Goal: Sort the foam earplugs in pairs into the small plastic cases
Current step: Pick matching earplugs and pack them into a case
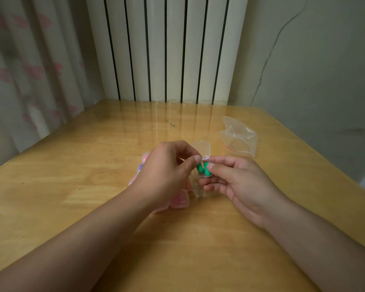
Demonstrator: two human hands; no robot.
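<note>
Left hand (167,169): fingers curled, thumb and forefinger pinching one green earplug (199,168).
Right hand (236,182): holds the clear case (202,153) from below, thumb pressing a second green earplug (207,170) into it.
Case: lid hinged up, above the wooden table (72,175).
Beneath the left hand: pink and purple filled cases (180,200), partly hidden.
Farther right: crumpled clear bag (239,137).

A glossy wooden desk (72,186) is set into a dim corner. A white ribbed radiator (167,49) is reflected in its varnish. A pale curtain (30,70) printed with pink shapes hangs at left; a cracked wall (314,70) is seen at right.
</note>
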